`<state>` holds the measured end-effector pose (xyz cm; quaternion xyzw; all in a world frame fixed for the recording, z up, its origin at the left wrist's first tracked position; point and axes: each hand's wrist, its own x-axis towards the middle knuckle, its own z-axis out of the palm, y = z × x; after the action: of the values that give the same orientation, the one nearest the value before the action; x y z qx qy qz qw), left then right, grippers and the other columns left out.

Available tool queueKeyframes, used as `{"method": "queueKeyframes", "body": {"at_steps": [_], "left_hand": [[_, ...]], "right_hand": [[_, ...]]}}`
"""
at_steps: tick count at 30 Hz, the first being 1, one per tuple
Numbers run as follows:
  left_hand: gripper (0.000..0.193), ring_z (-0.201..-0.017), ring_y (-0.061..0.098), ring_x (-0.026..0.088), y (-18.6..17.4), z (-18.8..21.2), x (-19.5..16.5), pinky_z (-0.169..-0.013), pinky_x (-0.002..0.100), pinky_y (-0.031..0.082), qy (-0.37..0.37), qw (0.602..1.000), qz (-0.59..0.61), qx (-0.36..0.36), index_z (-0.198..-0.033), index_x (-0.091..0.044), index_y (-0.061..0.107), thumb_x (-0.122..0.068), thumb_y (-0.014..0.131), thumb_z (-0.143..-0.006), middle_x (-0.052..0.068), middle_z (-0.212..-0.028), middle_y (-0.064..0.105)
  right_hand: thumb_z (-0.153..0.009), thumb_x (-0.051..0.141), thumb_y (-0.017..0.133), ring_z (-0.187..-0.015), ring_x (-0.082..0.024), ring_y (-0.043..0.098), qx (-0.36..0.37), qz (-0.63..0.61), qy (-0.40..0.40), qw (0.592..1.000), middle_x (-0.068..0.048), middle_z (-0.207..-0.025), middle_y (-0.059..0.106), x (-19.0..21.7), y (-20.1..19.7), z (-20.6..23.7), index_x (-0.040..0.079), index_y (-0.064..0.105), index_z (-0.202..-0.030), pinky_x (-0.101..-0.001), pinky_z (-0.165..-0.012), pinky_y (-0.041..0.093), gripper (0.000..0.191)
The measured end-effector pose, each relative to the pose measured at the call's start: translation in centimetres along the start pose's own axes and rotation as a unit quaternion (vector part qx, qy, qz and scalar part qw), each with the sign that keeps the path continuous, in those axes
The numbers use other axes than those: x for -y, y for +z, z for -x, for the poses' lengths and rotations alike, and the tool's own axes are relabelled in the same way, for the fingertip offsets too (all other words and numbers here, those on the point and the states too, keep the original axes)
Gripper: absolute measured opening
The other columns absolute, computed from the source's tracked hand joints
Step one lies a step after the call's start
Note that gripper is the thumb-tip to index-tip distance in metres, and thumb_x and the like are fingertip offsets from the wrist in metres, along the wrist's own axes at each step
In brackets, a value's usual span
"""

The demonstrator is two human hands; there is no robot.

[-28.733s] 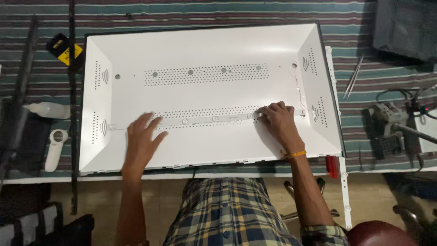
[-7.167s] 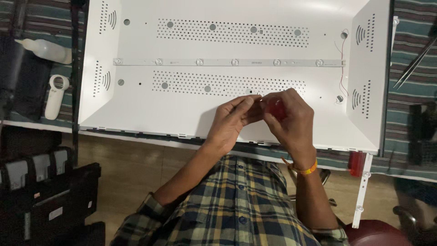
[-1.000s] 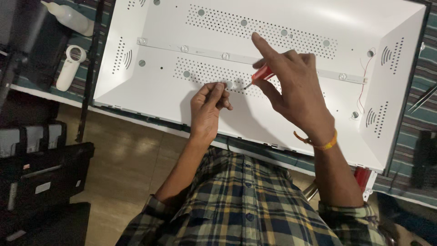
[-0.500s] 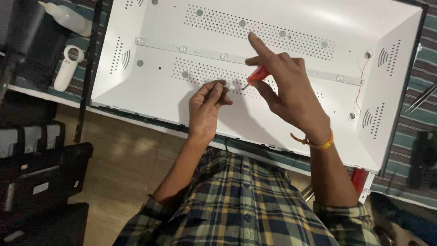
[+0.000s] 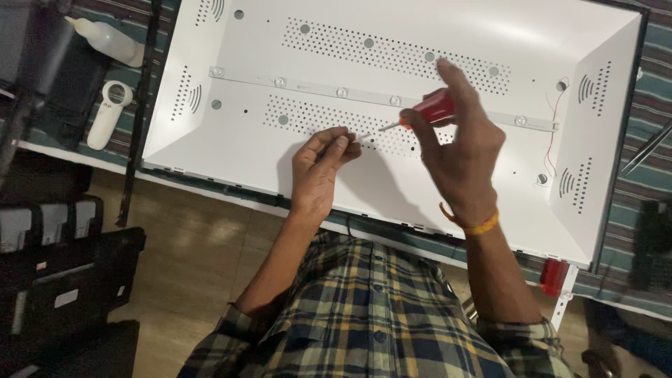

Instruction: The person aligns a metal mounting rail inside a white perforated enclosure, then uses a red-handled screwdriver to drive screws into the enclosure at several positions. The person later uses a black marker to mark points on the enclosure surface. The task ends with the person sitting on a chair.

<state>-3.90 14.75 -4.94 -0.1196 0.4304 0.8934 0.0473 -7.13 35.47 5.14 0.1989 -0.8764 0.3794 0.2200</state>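
Observation:
A large white panel (image 5: 434, 182) with perforated patches lies on a striped cloth. A thin light strip (image 5: 336, 91) with small round lenses runs across its middle. My right hand (image 5: 458, 150) grips a red-handled screwdriver (image 5: 427, 112), its metal tip pointing left toward my left hand. My left hand (image 5: 318, 168) hovers over the lower perforated patch with fingertips pinched together at the screwdriver tip; whatever small item they pinch is too small to see. An orange band circles my right wrist.
A white squeeze bottle (image 5: 112, 40) and a white remote-like handset (image 5: 106, 115) lie left of the panel. A black bar (image 5: 136, 119) runs along the panel's left edge. Dark equipment (image 5: 56, 280) sits on the floor at lower left. A red object (image 5: 553, 276) hangs at the table edge.
The view has shifted slightly. My right hand has kept its grip on the screwdriver over the panel, and my left fingertips have stayed pinched at its tip.

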Motion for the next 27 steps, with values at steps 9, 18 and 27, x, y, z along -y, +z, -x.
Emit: {"method": "queueKeyframes", "body": {"at_steps": [9, 18, 27], "left_hand": [[0.028, -0.080, 0.072, 0.021, -0.1, -0.7, 2.0, -0.077, 0.038, 0.063, -0.083, 0.991, 0.104, 0.030, -0.105, 0.000, 0.071, -0.028, 0.071, -0.102, 0.011, -0.092, 0.074], [0.030, -0.089, 0.074, 0.019, 2.1, -0.1, 2.3, -0.086, 0.037, 0.064, -0.109, 0.991, 0.073, 0.040, -0.112, 0.001, 0.069, -0.027, 0.068, -0.102, 0.010, -0.096, 0.073], [0.029, -0.089, 0.074, 0.019, 3.2, 0.4, 2.9, -0.087, 0.037, 0.064, -0.087, 0.993, 0.068, 0.032, -0.111, 0.000, 0.067, -0.028, 0.064, -0.106, 0.010, -0.095, 0.072]], "right_hand": [[-0.122, 0.019, 0.073, -0.103, -0.020, 0.073, -0.151, -0.155, 0.130, 0.968, -0.012, -0.122, 0.063, -0.8, -4.3, 5.6, 0.008, 0.040, -0.153, -0.0314, -0.095, 0.061, 0.046], [-0.118, 0.020, 0.076, -0.104, -0.019, 0.076, -0.196, -0.158, 0.176, 0.952, -0.012, -0.112, 0.071, -0.6, -3.6, 8.1, 0.007, 0.044, -0.146, -0.0299, -0.096, 0.066, 0.045], [-0.120, 0.008, 0.074, -0.097, -0.018, 0.071, -0.199, -0.169, 0.196, 0.945, -0.014, -0.110, 0.072, 0.2, -3.4, 9.3, 0.009, 0.042, -0.146, -0.0274, -0.087, 0.060, 0.041]]}}
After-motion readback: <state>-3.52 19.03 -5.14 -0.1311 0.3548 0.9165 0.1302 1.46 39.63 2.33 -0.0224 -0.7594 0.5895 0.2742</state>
